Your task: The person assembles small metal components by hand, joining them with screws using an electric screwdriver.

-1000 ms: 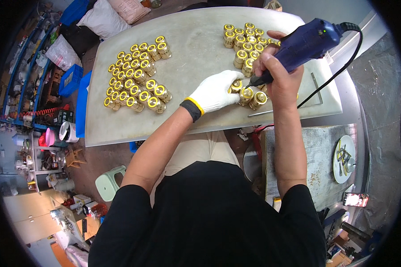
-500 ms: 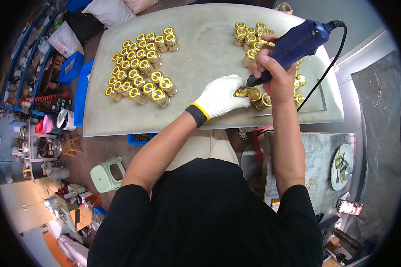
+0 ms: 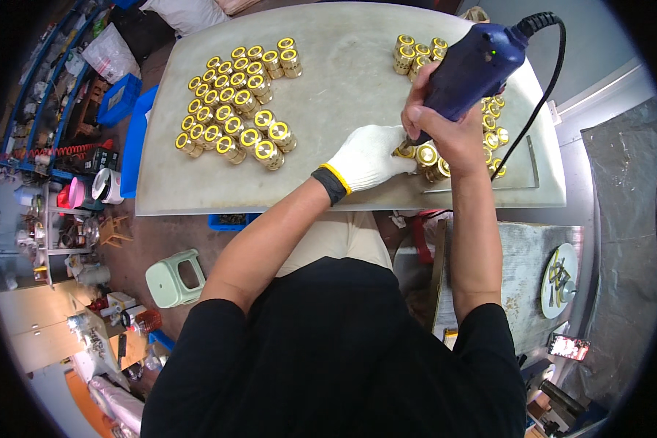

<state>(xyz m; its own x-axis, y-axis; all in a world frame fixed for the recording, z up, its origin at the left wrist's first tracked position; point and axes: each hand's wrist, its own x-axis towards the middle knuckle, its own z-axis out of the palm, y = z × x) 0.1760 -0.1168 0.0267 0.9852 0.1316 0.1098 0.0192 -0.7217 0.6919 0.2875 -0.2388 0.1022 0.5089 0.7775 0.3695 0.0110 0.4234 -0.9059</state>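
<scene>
My right hand (image 3: 445, 120), bare, is wrapped round a dark blue corded power tool (image 3: 476, 69) with a small green light. The tool slants down to the left, its nose close to my left hand's fingertips. My left hand (image 3: 372, 157), in a white knit glove with a yellow-edged cuff, is closed on a brass cylinder (image 3: 405, 151) with a yellow-rimmed top. Its fingers and the tool partly cover that cylinder, and the tool's tip is hard to make out. Right beside it stand other brass cylinders (image 3: 426, 155), partly behind my right hand.
On the pale table (image 3: 328, 80), a large group of brass cylinders (image 3: 226, 109) stands at the left, more (image 3: 405, 55) at the far right. A black cord (image 3: 536, 113) hangs from the tool. A green stool (image 3: 175, 279) and a side bench with a white plate (image 3: 560, 281) are nearer.
The view has shifted slightly. The power tool's rear and my right hand have swung a little left and tilted more upright. My left hand keeps its grip on the brass cylinder.
</scene>
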